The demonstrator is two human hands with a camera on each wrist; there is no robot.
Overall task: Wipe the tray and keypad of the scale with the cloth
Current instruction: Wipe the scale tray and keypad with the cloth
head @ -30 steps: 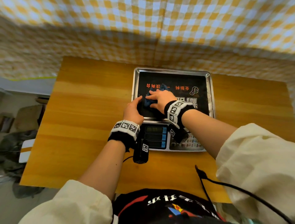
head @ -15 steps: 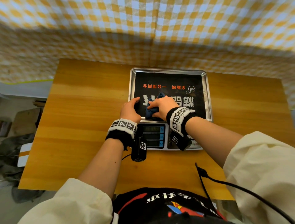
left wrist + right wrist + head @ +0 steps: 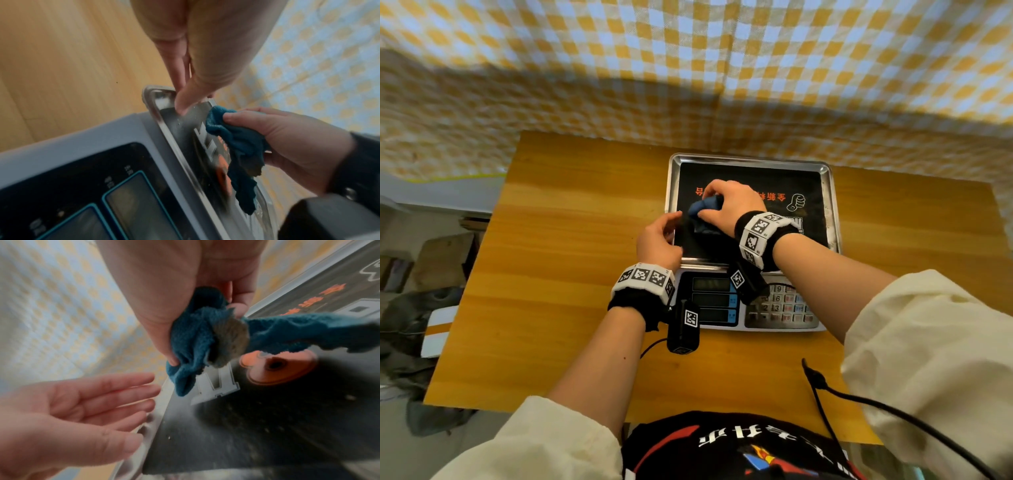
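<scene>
Bare table (image 3: 558, 274) left of scale (image 3: 722, 329)

Scale (image 3: 750, 301) on table (image 3: 551, 274); tray (image 3: 832, 205) on top, behind keypad (image 3: 784, 306).

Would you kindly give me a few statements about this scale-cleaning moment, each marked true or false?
1. The right hand grips the crumpled blue cloth. True.
2. The left hand also holds that cloth. False: its fingers are relaxed and hold nothing, beside the tray's left rim.
3. The cloth is on the grey number keypad. False: it is over the steel scale tray with its black printed mat.
4. The scale stands on a wooden table. True.
</scene>
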